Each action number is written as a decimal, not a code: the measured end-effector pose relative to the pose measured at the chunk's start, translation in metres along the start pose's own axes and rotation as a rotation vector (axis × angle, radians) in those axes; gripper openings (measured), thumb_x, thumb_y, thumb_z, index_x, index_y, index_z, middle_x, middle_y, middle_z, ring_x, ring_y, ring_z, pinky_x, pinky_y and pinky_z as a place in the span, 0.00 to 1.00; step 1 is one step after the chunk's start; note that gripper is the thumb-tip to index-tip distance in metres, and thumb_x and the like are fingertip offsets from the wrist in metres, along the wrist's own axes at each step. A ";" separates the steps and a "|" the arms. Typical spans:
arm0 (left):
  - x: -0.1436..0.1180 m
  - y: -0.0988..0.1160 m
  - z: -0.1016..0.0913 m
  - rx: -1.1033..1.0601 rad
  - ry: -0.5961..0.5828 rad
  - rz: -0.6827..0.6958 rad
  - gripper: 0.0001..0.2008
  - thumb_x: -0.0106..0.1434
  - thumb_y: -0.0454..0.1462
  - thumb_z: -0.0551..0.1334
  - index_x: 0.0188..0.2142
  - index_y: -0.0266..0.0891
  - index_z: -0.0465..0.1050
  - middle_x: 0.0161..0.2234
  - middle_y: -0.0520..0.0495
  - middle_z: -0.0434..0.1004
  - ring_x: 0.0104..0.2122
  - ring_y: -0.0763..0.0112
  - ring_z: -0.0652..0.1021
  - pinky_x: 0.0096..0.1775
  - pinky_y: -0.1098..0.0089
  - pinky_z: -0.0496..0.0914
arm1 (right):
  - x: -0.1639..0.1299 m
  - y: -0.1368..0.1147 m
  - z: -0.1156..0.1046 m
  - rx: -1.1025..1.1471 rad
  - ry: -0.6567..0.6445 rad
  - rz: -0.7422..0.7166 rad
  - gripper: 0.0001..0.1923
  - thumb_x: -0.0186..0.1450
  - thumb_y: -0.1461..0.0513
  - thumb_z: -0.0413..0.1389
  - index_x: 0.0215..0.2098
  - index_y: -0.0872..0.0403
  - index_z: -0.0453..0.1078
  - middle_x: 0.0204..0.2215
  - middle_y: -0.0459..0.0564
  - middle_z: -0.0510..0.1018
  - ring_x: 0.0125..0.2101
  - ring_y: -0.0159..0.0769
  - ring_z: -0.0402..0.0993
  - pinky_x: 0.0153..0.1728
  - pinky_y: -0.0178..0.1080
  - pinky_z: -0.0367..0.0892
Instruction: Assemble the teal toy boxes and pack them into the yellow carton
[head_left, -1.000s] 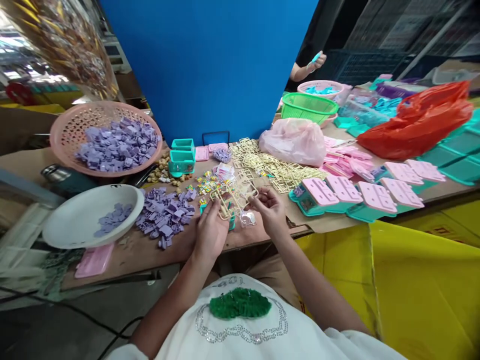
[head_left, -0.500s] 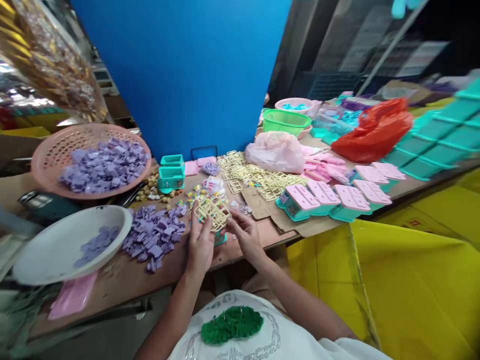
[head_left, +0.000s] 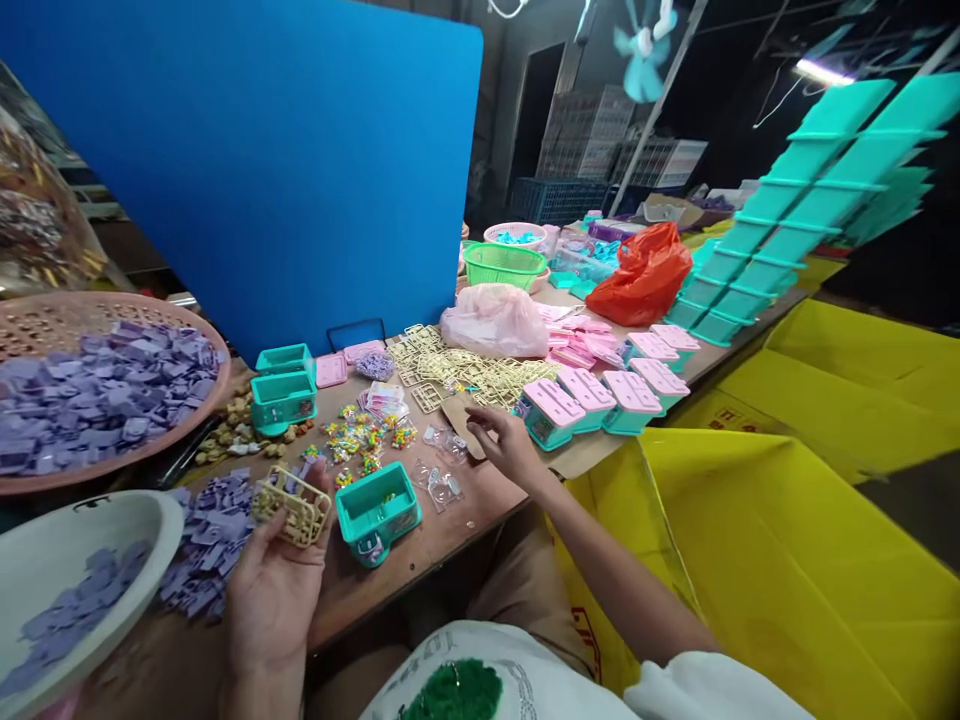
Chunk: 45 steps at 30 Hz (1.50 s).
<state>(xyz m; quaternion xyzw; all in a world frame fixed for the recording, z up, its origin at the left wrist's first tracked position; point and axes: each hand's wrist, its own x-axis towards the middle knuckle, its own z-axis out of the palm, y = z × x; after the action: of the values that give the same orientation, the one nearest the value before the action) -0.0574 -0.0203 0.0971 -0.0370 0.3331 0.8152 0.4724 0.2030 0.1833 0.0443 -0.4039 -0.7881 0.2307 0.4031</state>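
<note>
My left hand (head_left: 276, 590) grips cream plastic lattice frames (head_left: 294, 508) above the table's front edge, beside a heap of purple pieces (head_left: 214, 535). To the right of that hand stands an open teal toy box (head_left: 379, 508) with a few small pieces inside. My right hand (head_left: 511, 452) hovers by the brown cardboard, fingers extended and apart, with nothing visible in it. Near it lie small clear plastic bags (head_left: 439, 482) and a pile of more cream frames (head_left: 487, 372). Small colourful pieces (head_left: 360, 440) lie behind the teal box.
Pink-lidded teal boxes (head_left: 631, 390) stand at right, before a red bag (head_left: 641, 275) and tall stacks of teal containers (head_left: 784, 245). Purple pieces fill a pink basket (head_left: 217, 375) at left, above a white bowl (head_left: 169, 530). A blue panel (head_left: 300, 170) rises behind; yellow sheeting (head_left: 787, 540) lies right.
My hands have parted: the left keeps the cream frames and moves left, while the right has let go and moved right. The camera view has turned right, uncovering the open teal box.
</note>
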 end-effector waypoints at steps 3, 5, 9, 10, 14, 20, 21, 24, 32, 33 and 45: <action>-0.002 -0.004 0.002 -0.011 0.007 -0.029 0.31 0.67 0.25 0.52 0.67 0.38 0.73 0.50 0.36 0.88 0.45 0.56 0.89 0.47 0.62 0.85 | 0.042 0.010 0.002 -0.216 -0.026 0.086 0.15 0.72 0.66 0.55 0.52 0.56 0.81 0.45 0.58 0.85 0.43 0.41 0.82 0.48 0.40 0.76; -0.002 -0.008 0.002 0.007 -0.002 -0.079 0.31 0.68 0.24 0.52 0.67 0.37 0.72 0.51 0.34 0.88 0.47 0.54 0.89 0.51 0.56 0.85 | 0.076 0.015 0.010 -0.266 -0.007 0.148 0.16 0.72 0.70 0.53 0.49 0.58 0.82 0.47 0.61 0.84 0.48 0.44 0.81 0.53 0.43 0.74; -0.004 -0.006 -0.003 0.060 -0.027 -0.138 0.28 0.70 0.26 0.53 0.67 0.35 0.72 0.53 0.29 0.85 0.50 0.47 0.88 0.55 0.45 0.81 | 0.131 0.027 0.026 -0.332 -0.006 0.292 0.09 0.74 0.65 0.58 0.46 0.60 0.79 0.47 0.59 0.83 0.51 0.45 0.80 0.57 0.49 0.73; -0.005 -0.004 -0.006 0.067 -0.048 -0.145 0.28 0.71 0.27 0.53 0.67 0.36 0.72 0.54 0.29 0.85 0.51 0.46 0.87 0.56 0.43 0.81 | 0.138 0.030 0.028 -0.335 -0.007 0.320 0.09 0.74 0.61 0.61 0.48 0.59 0.78 0.48 0.56 0.83 0.51 0.44 0.80 0.58 0.51 0.73; -0.009 0.002 -0.013 0.046 -0.201 -0.141 0.26 0.74 0.34 0.57 0.69 0.46 0.70 0.60 0.35 0.82 0.58 0.46 0.84 0.62 0.36 0.74 | 0.141 0.037 0.028 -0.285 0.015 0.359 0.13 0.73 0.62 0.58 0.52 0.59 0.80 0.51 0.60 0.84 0.54 0.48 0.80 0.60 0.52 0.72; -0.012 -0.006 -0.003 0.062 -0.239 -0.155 0.26 0.75 0.36 0.55 0.71 0.45 0.66 0.66 0.37 0.77 0.70 0.48 0.72 0.70 0.32 0.62 | 0.078 0.002 0.027 0.066 -0.052 0.272 0.18 0.72 0.58 0.54 0.50 0.59 0.82 0.43 0.59 0.86 0.42 0.42 0.84 0.47 0.43 0.78; -0.013 -0.009 -0.001 0.066 -0.231 -0.161 0.26 0.75 0.35 0.54 0.71 0.45 0.66 0.66 0.38 0.77 0.70 0.49 0.71 0.70 0.33 0.61 | 0.061 -0.012 0.027 0.235 -0.121 0.241 0.18 0.72 0.54 0.57 0.48 0.58 0.82 0.38 0.56 0.86 0.36 0.39 0.83 0.41 0.41 0.79; -0.016 -0.021 0.008 0.094 -0.242 -0.169 0.27 0.75 0.34 0.54 0.71 0.44 0.66 0.67 0.39 0.76 0.72 0.52 0.70 0.73 0.40 0.60 | 0.014 -0.061 0.030 0.713 -0.442 0.203 0.25 0.68 0.42 0.64 0.43 0.56 0.81 0.31 0.50 0.83 0.26 0.33 0.79 0.28 0.36 0.77; -0.026 -0.032 0.011 0.154 -0.332 -0.102 0.26 0.71 0.39 0.61 0.67 0.44 0.73 0.67 0.40 0.76 0.72 0.49 0.69 0.72 0.45 0.61 | -0.020 -0.111 0.040 0.921 -0.507 0.274 0.28 0.61 0.39 0.69 0.28 0.55 0.73 0.17 0.42 0.75 0.16 0.26 0.68 0.19 0.31 0.63; -0.026 -0.031 0.009 0.155 -0.327 -0.074 0.24 0.71 0.40 0.61 0.66 0.45 0.74 0.66 0.41 0.77 0.72 0.50 0.69 0.72 0.45 0.62 | -0.020 -0.109 0.039 0.921 -0.480 0.296 0.29 0.61 0.39 0.69 0.28 0.55 0.73 0.17 0.42 0.75 0.16 0.26 0.67 0.19 0.31 0.63; -0.032 -0.055 0.014 0.234 -0.129 0.017 0.26 0.65 0.38 0.74 0.62 0.44 0.77 0.57 0.40 0.85 0.55 0.55 0.85 0.59 0.61 0.79 | -0.052 -0.130 0.072 0.915 -0.480 0.240 0.29 0.67 0.36 0.60 0.30 0.52 0.69 0.19 0.41 0.70 0.17 0.28 0.66 0.18 0.32 0.61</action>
<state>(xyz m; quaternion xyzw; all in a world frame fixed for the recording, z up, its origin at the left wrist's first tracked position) 0.0074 -0.0174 0.0918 0.0737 0.3950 0.7755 0.4870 0.1033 0.0638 0.0699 -0.2100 -0.6254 0.6813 0.3171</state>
